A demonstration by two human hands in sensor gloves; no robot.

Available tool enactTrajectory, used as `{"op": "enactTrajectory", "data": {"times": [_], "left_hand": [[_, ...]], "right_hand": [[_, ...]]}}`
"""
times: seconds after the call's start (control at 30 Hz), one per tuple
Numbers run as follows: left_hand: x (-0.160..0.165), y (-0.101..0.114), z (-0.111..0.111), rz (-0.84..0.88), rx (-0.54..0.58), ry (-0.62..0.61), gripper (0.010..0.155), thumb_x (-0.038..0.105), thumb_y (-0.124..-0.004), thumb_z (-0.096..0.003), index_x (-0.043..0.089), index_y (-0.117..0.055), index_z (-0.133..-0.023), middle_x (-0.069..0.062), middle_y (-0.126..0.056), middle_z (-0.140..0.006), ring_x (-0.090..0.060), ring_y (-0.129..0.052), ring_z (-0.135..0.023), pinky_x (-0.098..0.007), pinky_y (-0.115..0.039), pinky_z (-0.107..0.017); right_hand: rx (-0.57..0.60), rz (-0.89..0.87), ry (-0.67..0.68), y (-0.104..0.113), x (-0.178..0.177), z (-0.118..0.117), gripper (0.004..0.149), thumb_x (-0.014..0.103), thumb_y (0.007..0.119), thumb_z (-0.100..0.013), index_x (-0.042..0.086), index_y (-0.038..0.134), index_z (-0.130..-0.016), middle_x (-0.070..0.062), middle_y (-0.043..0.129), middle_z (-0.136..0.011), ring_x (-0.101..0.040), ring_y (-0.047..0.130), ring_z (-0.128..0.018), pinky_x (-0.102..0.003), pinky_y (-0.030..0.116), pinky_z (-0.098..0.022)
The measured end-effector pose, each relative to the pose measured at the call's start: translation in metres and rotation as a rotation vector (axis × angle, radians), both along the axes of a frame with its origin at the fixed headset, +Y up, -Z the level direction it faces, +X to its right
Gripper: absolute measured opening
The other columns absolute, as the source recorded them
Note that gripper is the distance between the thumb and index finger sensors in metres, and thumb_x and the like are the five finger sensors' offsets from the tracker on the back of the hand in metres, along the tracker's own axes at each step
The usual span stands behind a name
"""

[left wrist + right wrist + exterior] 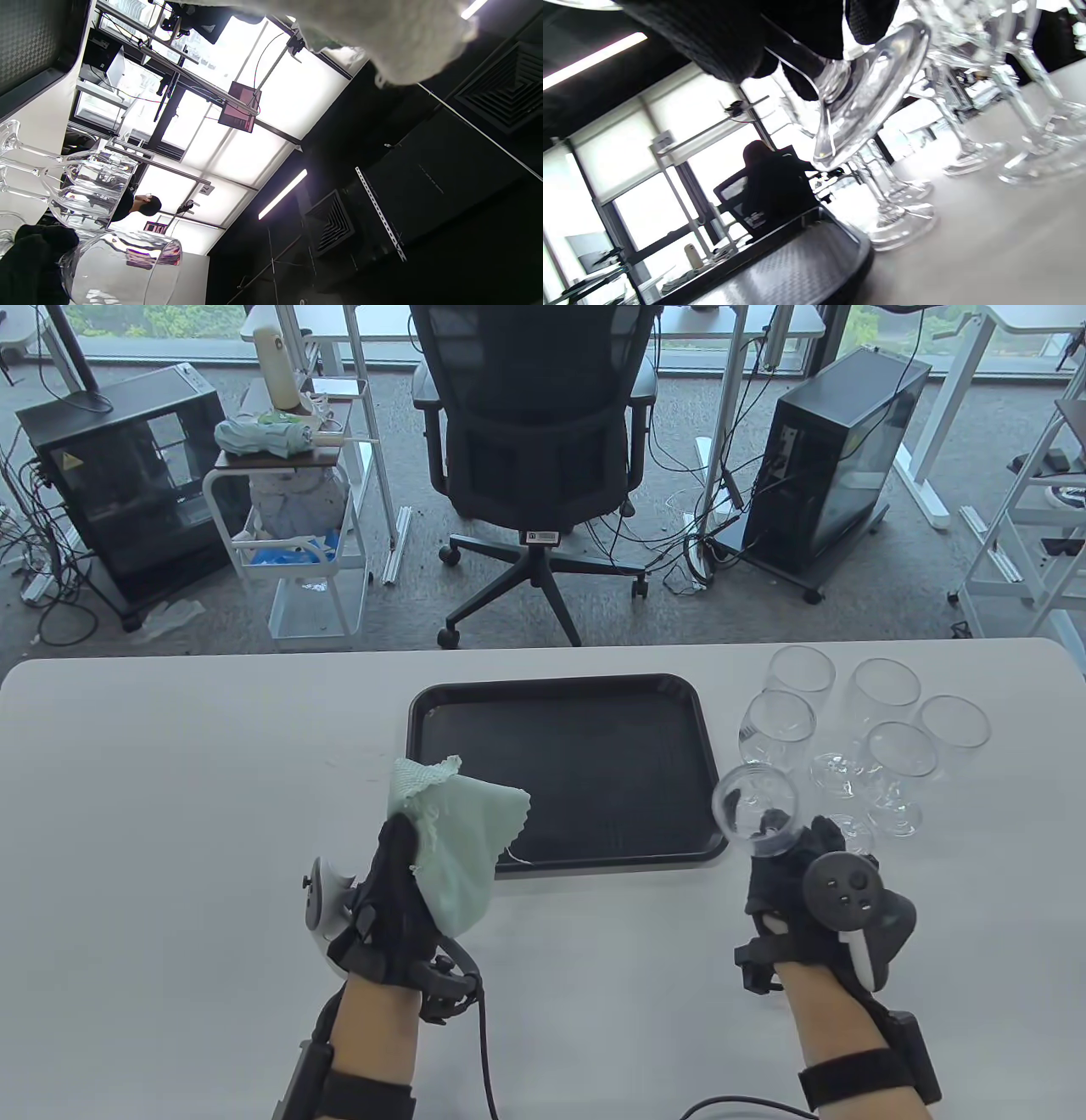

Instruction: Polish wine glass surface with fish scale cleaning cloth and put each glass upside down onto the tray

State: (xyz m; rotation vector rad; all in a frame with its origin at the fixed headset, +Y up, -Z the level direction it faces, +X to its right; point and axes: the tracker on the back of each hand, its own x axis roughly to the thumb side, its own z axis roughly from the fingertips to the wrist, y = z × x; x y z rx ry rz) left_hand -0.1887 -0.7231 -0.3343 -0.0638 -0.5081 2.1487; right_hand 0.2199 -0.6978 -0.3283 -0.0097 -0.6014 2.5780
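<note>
My left hand (399, 882) holds a pale green cleaning cloth (458, 840) up over the tray's near left corner; in the left wrist view the cloth (382, 38) fills the top edge. My right hand (785, 857) grips a wine glass (755, 810) by its stem, bowl tilted toward the tray's right edge. In the right wrist view, gloved fingers (734, 46) curl round the stem above the glass's foot (865, 97). The black tray (594, 704) lies at the table's centre with nothing standing on it. Several more wine glasses (882, 729) stand upright at the right.
The white table (170, 780) stretches left of the tray. Beyond its far edge stand an office chair (534, 449), a white cart (297, 526) and two computer cases on the floor. The standing glasses crowd close behind my right hand.
</note>
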Motion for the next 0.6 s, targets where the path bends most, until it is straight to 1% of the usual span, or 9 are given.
{"op": "enactTrajectory", "data": {"times": [0.07,0.1,0.13,0.17,0.23,0.33,0.47,0.53,0.6], "left_hand": [[-0.002,0.000,0.000,-0.008,0.003,0.010,0.060,0.060,-0.050,-0.0611,0.039,-0.033,-0.116,0.002,-0.032,-0.126,-0.038,-0.031,-0.118,-0.073,-0.025,-0.078],[-0.003,0.000,0.000,-0.016,0.012,0.012,0.061,0.060,-0.050,-0.0610,0.039,-0.033,-0.116,0.003,-0.032,-0.126,-0.038,-0.030,-0.118,-0.073,-0.025,-0.078],[-0.004,0.001,0.000,-0.025,0.015,0.015,0.061,0.060,-0.050,-0.0610,0.039,-0.032,-0.116,0.003,-0.031,-0.126,-0.038,-0.030,-0.118,-0.073,-0.025,-0.078],[-0.004,0.001,0.000,-0.042,0.018,0.025,0.061,0.060,-0.049,-0.0609,0.039,-0.031,-0.116,0.003,-0.031,-0.126,-0.039,-0.031,-0.118,-0.073,-0.026,-0.078],[-0.003,0.005,0.001,-0.087,0.063,0.031,0.062,0.059,-0.050,-0.0608,0.039,-0.030,-0.116,0.003,-0.031,-0.126,-0.039,-0.030,-0.118,-0.074,-0.024,-0.078],[0.011,0.024,0.004,-0.278,0.195,0.034,0.064,0.059,-0.052,-0.0599,0.033,-0.036,-0.116,0.004,-0.033,-0.127,-0.038,-0.027,-0.119,-0.074,-0.021,-0.078],[0.052,0.052,0.018,-0.619,0.380,-0.018,0.060,0.060,-0.054,-0.0594,0.033,-0.055,-0.112,0.006,-0.028,-0.127,-0.035,-0.015,-0.118,-0.073,-0.014,-0.077],[0.064,0.051,0.021,-0.725,0.409,-0.013,0.058,0.060,-0.058,-0.0582,0.032,-0.064,-0.109,0.006,-0.027,-0.126,-0.034,-0.012,-0.117,-0.073,-0.013,-0.076],[0.073,0.042,0.021,-0.848,0.425,-0.037,0.057,0.061,-0.060,-0.0584,0.033,-0.067,-0.108,0.006,-0.024,-0.126,-0.033,-0.007,-0.115,-0.073,-0.010,-0.075]], "right_hand": [[0.076,0.102,0.106,0.008,-0.026,0.005,0.045,0.038,0.085,-0.052,0.035,0.071,-0.096,-0.005,0.083,-0.091,-0.038,0.057,-0.101,-0.076,0.030,-0.064],[0.104,0.176,0.208,0.010,-0.046,0.008,0.047,0.038,0.086,-0.051,0.037,0.073,-0.095,-0.003,0.084,-0.090,-0.033,0.062,-0.101,-0.074,0.037,-0.068],[0.117,0.202,0.247,0.008,-0.056,0.009,0.047,0.036,0.089,-0.049,0.035,0.075,-0.094,-0.005,0.085,-0.088,-0.032,0.065,-0.098,-0.073,0.041,-0.068],[0.129,0.284,0.240,0.004,-0.068,0.014,0.047,0.035,0.090,-0.049,0.034,0.076,-0.094,-0.006,0.086,-0.087,-0.032,0.067,-0.097,-0.073,0.043,-0.069],[0.150,0.409,0.239,-0.004,-0.076,0.016,0.047,0.037,0.090,-0.048,0.035,0.077,-0.093,-0.002,0.089,-0.084,-0.030,0.073,-0.093,-0.067,0.056,-0.069],[0.107,0.412,0.283,-0.012,-0.081,0.015,0.047,0.034,0.092,-0.047,0.033,0.079,-0.092,-0.004,0.090,-0.083,-0.031,0.074,-0.091,-0.065,0.059,-0.067],[0.142,0.399,0.277,-0.005,-0.080,0.019,0.048,0.034,0.092,-0.047,0.033,0.079,-0.093,-0.004,0.090,-0.083,-0.031,0.075,-0.090,-0.064,0.060,-0.068],[0.168,0.394,0.278,-0.001,-0.081,0.022,0.048,0.035,0.092,-0.047,0.033,0.079,-0.093,-0.004,0.091,-0.083,-0.031,0.076,-0.090,-0.062,0.062,-0.067],[0.200,0.378,0.282,0.002,-0.082,0.025,0.048,0.035,0.093,-0.047,0.033,0.079,-0.092,-0.003,0.091,-0.083,-0.030,0.077,-0.090,-0.057,0.067,-0.064]]}}
